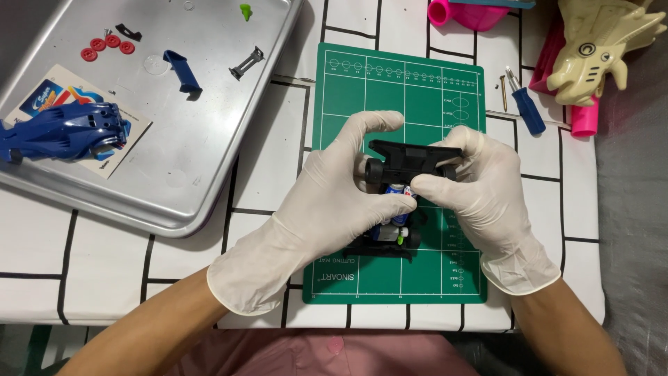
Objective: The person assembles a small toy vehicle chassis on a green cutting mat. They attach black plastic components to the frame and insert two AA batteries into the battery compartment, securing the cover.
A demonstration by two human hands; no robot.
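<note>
Table (42,230): white cloth with black grid lines lies under everything you work on.
Tray (209,174): metal, at ten o'clock; it holds a blue car body (66,131) on a sticker sheet (129,136), four red wheel hubs (108,46), a blue clip (182,71), a grey axle piece (248,63) and a green peg (245,11).
Cutting mat (369,90): green, at centre.
Chassis (410,159): black toy car frame, over the mat's middle, batteries showing in its bay.
Left hand (334,195): gloved, your fingers curl closed around the chassis side.
Right hand (480,188): gloved, pinching the chassis's other end.
Screwdriver (525,104): blue handle, at two o'clock.
</note>
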